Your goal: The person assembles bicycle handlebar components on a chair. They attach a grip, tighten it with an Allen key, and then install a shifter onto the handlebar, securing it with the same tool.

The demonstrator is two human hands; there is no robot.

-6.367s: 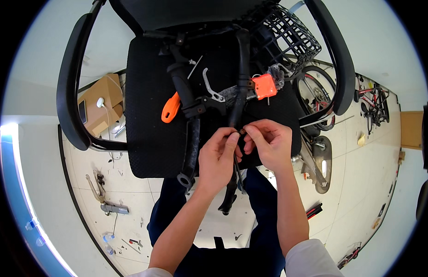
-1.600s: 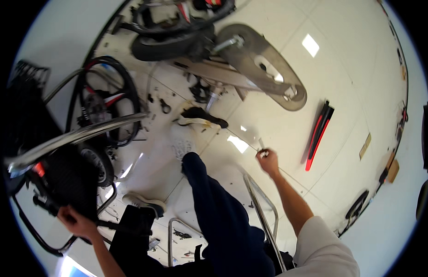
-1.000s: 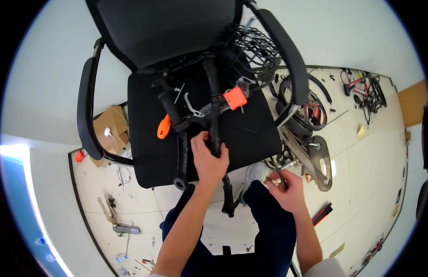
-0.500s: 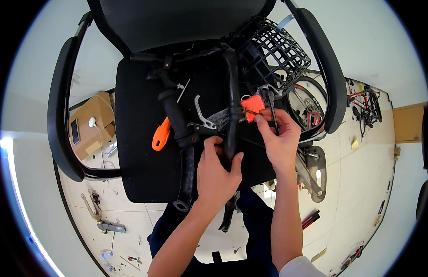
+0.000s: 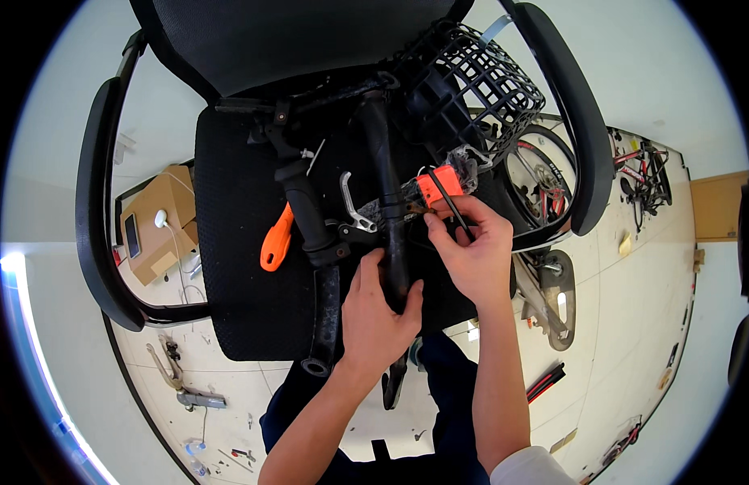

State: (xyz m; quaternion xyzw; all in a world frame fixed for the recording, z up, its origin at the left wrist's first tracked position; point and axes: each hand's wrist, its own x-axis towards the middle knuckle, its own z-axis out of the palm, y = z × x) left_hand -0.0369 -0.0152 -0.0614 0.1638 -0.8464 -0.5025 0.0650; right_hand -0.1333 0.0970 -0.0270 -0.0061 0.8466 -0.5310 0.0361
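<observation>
My left hand [image 5: 376,319] is closed round the lower part of a black tube [image 5: 392,250] that lies lengthwise on the chair seat. In my right hand [image 5: 478,250] a thin black rod [image 5: 446,194] is gripped, slanting up and left out of the fingers. The right fingertips are at a small brownish, rusty-looking metal piece [image 5: 419,208] on the tube's right side. Just beyond lies a bright orange-red piece [image 5: 439,186] beside clear plastic wrap. Left of the tube are a silver and black brake lever [image 5: 354,210], a black handlebar grip [image 5: 306,206] and an orange tool handle [image 5: 276,241].
The black office chair [image 5: 229,299] has armrests on both sides. A black basket [image 5: 479,85] stands at the seat's back right. On the floor are a cardboard box [image 5: 168,210], a bicycle wheel [image 5: 544,174], a red bicycle frame [image 5: 629,168] and scattered metal parts.
My right hand has moved slightly left, and the black rod has tipped from nearly upright to leaning left. The tube has tilted a little; my left hand stays on it.
</observation>
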